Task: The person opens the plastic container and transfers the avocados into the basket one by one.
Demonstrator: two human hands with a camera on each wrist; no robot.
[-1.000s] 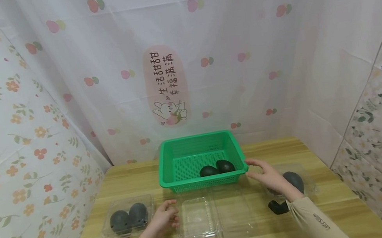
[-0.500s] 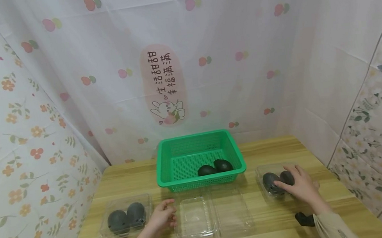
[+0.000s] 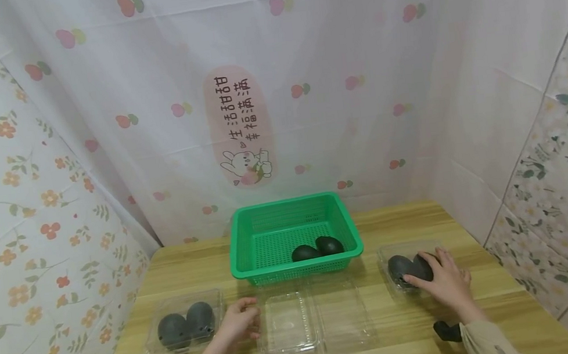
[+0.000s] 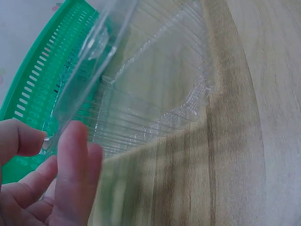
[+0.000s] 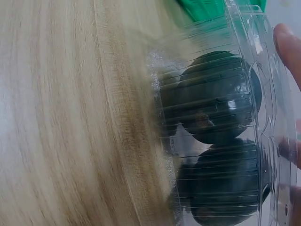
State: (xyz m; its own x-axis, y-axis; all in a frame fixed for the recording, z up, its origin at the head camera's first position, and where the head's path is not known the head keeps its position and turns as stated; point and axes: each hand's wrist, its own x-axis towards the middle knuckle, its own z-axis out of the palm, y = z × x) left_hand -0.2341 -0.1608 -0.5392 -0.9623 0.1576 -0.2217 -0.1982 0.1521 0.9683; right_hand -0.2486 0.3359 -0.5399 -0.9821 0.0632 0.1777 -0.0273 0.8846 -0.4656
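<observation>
My left hand (image 3: 239, 324) holds the left edge of an open clear plastic clamshell box (image 3: 290, 322). In the left wrist view, the rim runs between the thumb and fingers (image 4: 73, 146). At the right, my right hand (image 3: 445, 281) rests over a second clear clamshell box (image 3: 393, 290) with its lid down, fingers spread across the top. Two dark avocados (image 5: 216, 96) lie side by side inside it, ridged plastic in front of them in the right wrist view. Part of this box is hidden under the hand.
A green plastic basket (image 3: 240, 258) stands at the back middle with two avocados (image 3: 330, 245) in its right front corner. At the left, another clear box (image 3: 182, 299) holds two more. Printed curtains (image 3: 176, 154) hang behind and beside the wooden table (image 3: 407, 338).
My right hand has moved from the basket's right corner to the right-hand box, then shifted only slightly. My left hand has kept its place at the open box.
</observation>
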